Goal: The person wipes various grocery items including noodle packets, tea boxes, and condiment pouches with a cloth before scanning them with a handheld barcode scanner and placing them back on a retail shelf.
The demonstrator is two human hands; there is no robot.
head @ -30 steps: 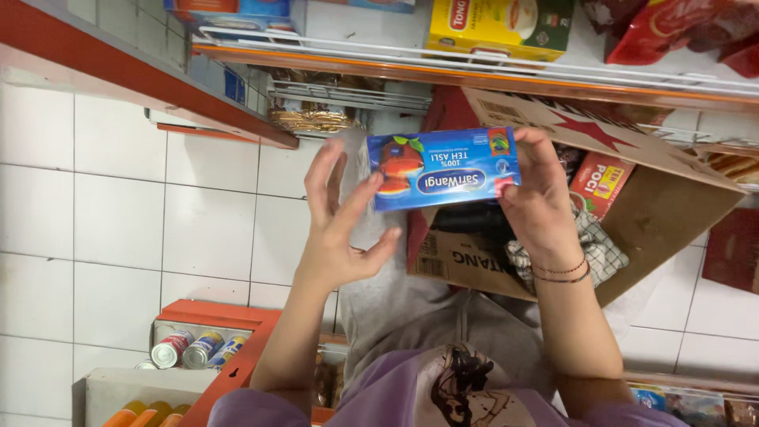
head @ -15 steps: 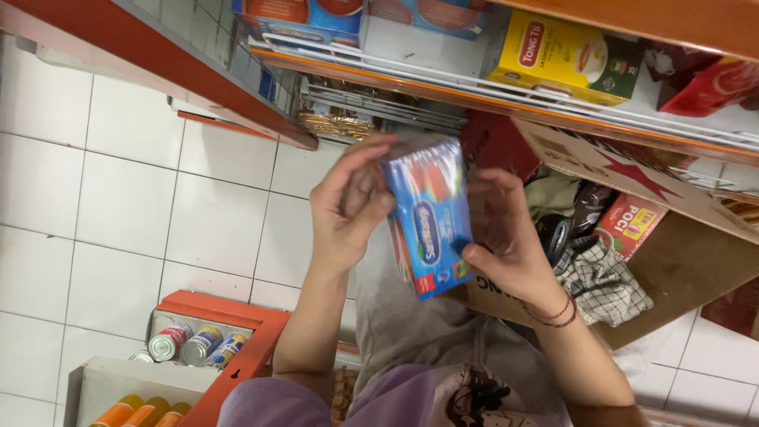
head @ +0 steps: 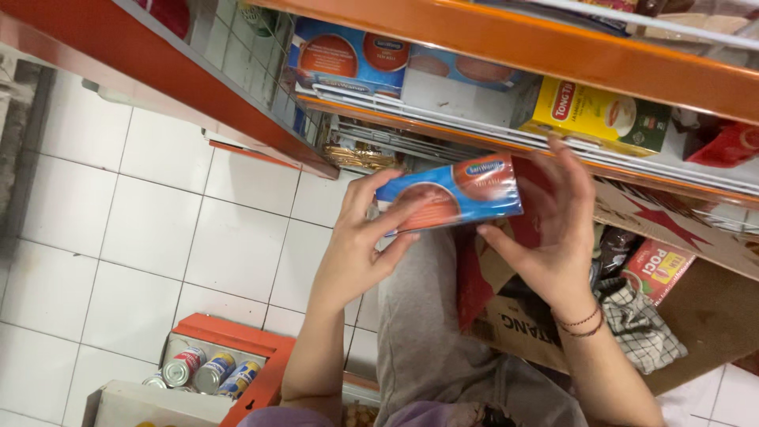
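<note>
A person crouched before an orange shelf unit (head: 506, 59) holds a blue carton (head: 451, 194) level between both hands, just below the lower shelf and above an open cardboard box (head: 696, 300). The left hand (head: 360, 245) pinches one end with curled fingers; the right hand (head: 549, 229) cups the other end, fingers spread. The carton looks light, stiff-walled and easily dented, best gripped by its short ends. Its face shows red-orange rounds, seemingly under glossy film.

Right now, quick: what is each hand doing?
Left hand: fingers closed on the left end of the blue rectangular cardboard box.
Right hand: fingers spread, holding the same box's right end.
</note>
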